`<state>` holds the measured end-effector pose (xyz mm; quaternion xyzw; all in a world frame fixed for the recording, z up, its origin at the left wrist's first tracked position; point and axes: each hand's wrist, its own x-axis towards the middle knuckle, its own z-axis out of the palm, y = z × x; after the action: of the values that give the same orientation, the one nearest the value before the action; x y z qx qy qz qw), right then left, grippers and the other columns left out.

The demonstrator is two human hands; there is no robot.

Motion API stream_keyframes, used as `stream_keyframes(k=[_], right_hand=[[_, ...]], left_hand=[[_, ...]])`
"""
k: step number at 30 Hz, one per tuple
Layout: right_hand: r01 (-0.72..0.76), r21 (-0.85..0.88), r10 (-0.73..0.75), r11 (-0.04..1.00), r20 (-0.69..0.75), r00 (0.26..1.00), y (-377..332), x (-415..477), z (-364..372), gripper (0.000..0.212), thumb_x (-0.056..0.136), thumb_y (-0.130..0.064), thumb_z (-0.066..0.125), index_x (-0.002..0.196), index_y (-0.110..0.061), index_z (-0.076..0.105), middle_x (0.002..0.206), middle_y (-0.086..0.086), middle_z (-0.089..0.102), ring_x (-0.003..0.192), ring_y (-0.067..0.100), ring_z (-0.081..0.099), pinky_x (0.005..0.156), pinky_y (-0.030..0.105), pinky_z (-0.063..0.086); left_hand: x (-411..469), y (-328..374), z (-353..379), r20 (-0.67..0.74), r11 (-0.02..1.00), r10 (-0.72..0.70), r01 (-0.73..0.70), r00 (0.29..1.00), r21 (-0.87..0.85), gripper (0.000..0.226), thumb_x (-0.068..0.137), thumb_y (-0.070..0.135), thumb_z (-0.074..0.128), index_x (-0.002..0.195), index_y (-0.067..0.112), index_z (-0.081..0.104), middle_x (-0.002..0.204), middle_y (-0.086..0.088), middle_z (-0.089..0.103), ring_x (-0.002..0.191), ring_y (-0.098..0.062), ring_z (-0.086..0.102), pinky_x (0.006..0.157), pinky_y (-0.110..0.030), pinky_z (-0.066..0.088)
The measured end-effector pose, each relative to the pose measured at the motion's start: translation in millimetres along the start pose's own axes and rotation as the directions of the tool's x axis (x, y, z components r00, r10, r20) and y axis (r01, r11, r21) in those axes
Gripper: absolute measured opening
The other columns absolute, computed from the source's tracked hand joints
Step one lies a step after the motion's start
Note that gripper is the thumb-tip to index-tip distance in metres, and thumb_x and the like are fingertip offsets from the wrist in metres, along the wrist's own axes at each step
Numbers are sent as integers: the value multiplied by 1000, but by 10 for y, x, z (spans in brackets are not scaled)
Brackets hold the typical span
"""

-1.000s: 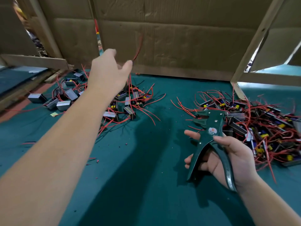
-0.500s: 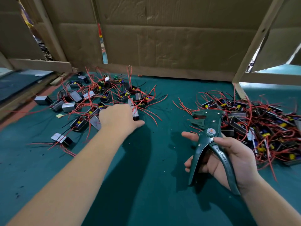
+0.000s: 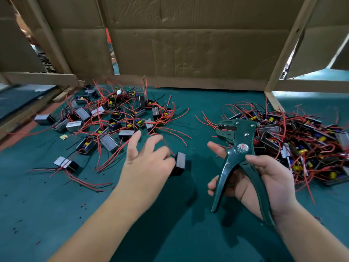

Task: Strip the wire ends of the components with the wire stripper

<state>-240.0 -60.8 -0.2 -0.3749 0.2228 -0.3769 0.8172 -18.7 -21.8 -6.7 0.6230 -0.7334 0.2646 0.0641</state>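
My right hand [image 3: 264, 182] grips the handles of the dark green wire stripper [image 3: 238, 148], whose jaws point up and to the left with nothing in them. My left hand [image 3: 145, 163] is blurred, and its thumb and fingertips hold a small black component [image 3: 179, 163] with a red wire just above the green table [image 3: 56, 205]; its other fingers are spread. One pile of components with red wires [image 3: 117, 118] lies at the back left. A second, denser pile [image 3: 294, 137] lies to the right, behind the stripper.
Cardboard walls [image 3: 188, 44] on wooden frames close off the back and sides. A single component [image 3: 66, 163] lies apart at the left. Small bits of stripped insulation dot the green mat near the front left.
My left hand came down from the air onto the left pile, then drew back toward me with one component. My right hand kept the stripper almost still.
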Motion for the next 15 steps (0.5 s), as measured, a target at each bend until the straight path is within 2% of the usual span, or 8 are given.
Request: stream_keyframes(k=[2,4,6,7,9,11,13,15], right_hand=[[22,-6,-22,1000,10,1000,0,0,12,75,51,-38,78,116,-3,66,130,13,60,67,40,65,68,53,54],[52,12,-52,999,10,999,-3,-2,28,66,51,-37,78,111,-9,70,124,13,63,67,40,65,69,52,55],[67,37,-68,997,22,997,-21,-19,34,62,51,-36,79,106,-10,72,114,18,67,68,40,65,68,52,55],[67,47,-68,997,36,997,-33,-30,39,60,51,-35,79,104,-8,72,114,20,66,68,40,65,68,52,55],[53,77,-58,996,56,997,-62,-47,52,59,52,-33,80,104,-6,70,121,28,61,68,42,65,67,53,55],[30,90,-36,995,58,998,-74,-60,64,65,51,-31,82,107,-4,67,114,36,59,68,44,64,66,54,55],[14,71,-20,997,87,996,-67,-70,82,69,53,-31,81,113,-2,64,108,40,60,69,46,62,67,55,54],[-21,51,13,998,149,989,-43,-79,112,72,58,-31,79,120,0,60,110,39,59,72,46,62,69,56,52]], left_hand=[[-39,24,-37,57,998,-58,57,997,12,29,45,0,73,66,19,70,90,2,69,124,-30,55,111,-53,-1],[-30,30,-112,54,987,-147,150,988,-52,28,46,2,64,67,18,72,98,-1,69,126,-32,52,111,-52,-1],[2,19,-184,3,966,-234,233,972,-110,24,56,10,53,68,21,72,91,2,68,108,-29,60,105,-46,14],[9,17,-199,-12,958,-259,255,966,-128,25,63,16,47,68,22,71,84,4,65,94,-27,61,96,-42,22],[25,40,-222,21,947,-275,275,961,-166,35,72,29,36,66,22,69,72,3,61,75,-26,59,77,-39,29],[68,104,-217,157,936,-303,325,940,-135,47,82,43,31,64,20,69,70,0,60,74,-27,57,70,-37,30],[154,158,-112,332,916,-359,398,872,-54,62,89,61,25,64,18,63,74,-1,61,81,-25,58,73,-36,27],[247,161,12,377,897,-395,441,838,-40,68,85,73,24,63,18,58,75,-1,62,81,-24,60,78,-37,27]])
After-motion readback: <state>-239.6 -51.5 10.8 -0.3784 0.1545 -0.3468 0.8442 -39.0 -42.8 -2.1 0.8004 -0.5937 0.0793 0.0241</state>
